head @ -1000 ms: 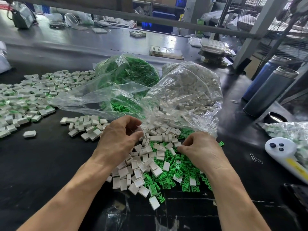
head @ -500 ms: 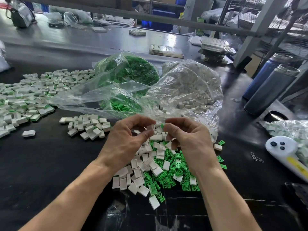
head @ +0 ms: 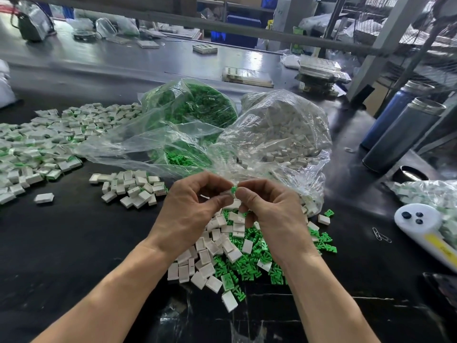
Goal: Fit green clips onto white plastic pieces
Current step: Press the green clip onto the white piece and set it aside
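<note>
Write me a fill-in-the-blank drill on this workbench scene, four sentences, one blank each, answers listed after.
1. The left hand and right hand together pinch a small clip coloured ____.
2. The clear plastic bag of green clips lies to the ____ of the clear plastic bag of white pieces.
3. The two tall metal bottles stand on the ____ side of the table.
4. The black tabletop under the hands bears loose green clips and ____ rectangular pieces.

Answers: green; left; right; white

single head view, looks forward and down over black worktable [head: 61, 243], close above hands, wide-angle.
</note>
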{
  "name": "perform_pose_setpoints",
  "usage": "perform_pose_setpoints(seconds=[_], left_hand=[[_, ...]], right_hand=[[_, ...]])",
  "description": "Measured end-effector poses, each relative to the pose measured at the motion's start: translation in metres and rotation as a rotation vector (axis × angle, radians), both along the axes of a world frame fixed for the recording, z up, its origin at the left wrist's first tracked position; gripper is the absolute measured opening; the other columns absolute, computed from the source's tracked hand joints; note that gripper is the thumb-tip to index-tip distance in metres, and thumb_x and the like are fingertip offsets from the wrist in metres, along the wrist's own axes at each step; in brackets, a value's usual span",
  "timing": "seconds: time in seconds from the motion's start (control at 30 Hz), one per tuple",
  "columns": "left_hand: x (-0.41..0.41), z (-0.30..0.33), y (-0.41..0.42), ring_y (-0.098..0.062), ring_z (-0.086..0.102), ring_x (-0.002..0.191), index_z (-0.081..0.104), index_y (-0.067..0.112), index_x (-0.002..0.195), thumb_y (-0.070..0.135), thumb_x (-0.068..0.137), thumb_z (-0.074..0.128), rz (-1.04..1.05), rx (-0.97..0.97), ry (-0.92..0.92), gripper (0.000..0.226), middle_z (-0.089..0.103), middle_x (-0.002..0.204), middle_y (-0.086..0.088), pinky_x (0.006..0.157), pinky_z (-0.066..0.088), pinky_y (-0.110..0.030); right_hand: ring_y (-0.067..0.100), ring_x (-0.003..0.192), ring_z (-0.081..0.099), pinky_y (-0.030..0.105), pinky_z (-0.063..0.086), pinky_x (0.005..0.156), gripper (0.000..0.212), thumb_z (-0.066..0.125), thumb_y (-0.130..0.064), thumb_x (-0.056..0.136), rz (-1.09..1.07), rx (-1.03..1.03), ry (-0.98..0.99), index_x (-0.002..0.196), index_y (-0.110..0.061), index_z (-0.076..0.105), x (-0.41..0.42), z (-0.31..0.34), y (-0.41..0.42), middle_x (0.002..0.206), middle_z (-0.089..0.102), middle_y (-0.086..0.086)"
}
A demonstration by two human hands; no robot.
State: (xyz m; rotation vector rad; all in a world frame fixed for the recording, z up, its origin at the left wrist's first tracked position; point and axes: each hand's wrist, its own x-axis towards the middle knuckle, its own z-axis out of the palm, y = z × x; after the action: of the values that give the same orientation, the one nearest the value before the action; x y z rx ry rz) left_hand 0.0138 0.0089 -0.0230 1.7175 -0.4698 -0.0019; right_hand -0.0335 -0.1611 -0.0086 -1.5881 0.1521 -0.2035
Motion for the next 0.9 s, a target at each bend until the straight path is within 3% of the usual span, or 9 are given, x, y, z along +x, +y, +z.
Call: perform_pose_setpoints(seconds=[0.27,0.47,0.63,0.9], left_hand=[[-0.0008,-0.0002,-0.0011,-0.018,0.072,0.078,0.075,0.020,0.098,0.019,0.078,0.081,-0.017,-0.147,0.115,0.021,0.077,0.089,-0.003,0.073,0.061,-0.026],[-0.0002,0.0001,-0.0010,-0.019,0.074,0.081,0.076,0.018,0.095,0.006,0.082,0.082,-0.011,-0.104,0.107,0.019,0.078,0.090,-0.003,0.076,0.062,-0.028],[-0.0003,-0.0002,-0.0004,-0.014,0.076,0.089,0.076,0.018,0.101,-0.001,0.084,0.079,-0.043,-0.056,0.072,0.026,0.079,0.093,0.001,0.080,0.059,-0.019],[-0.0017,-0.0043,-0.0036,-0.014,0.074,0.087,0.074,0.024,0.103,0.006,0.087,0.078,0.040,-0.025,-0.001,0.024,0.077,0.093,0.004,0.081,0.060,-0.024]], right_hand=[[0.007,0.057,0.062,0.021,0.051,0.053,0.002,0.075,-0.012,0.095,0.054,-0.087,-0.021,0.096,-0.013,0.075,0.0001,-0.0013,-0.0011,0.070,0.070,-0.005],[0.003,0.063,0.063,0.021,0.052,0.059,0.008,0.075,-0.013,0.095,0.073,-0.205,-0.011,0.094,-0.021,0.075,-0.0003,-0.0010,-0.0041,0.074,0.072,-0.008],[0.008,0.058,0.062,0.021,0.053,0.054,0.006,0.076,-0.014,0.094,0.049,-0.163,0.006,0.092,-0.020,0.076,-0.0003,-0.0011,-0.0044,0.070,0.070,-0.006],[0.014,0.059,0.061,0.026,0.054,0.052,0.011,0.077,-0.019,0.094,0.025,0.065,0.082,0.094,-0.008,0.076,0.0021,-0.0049,0.0035,0.077,0.072,0.004]])
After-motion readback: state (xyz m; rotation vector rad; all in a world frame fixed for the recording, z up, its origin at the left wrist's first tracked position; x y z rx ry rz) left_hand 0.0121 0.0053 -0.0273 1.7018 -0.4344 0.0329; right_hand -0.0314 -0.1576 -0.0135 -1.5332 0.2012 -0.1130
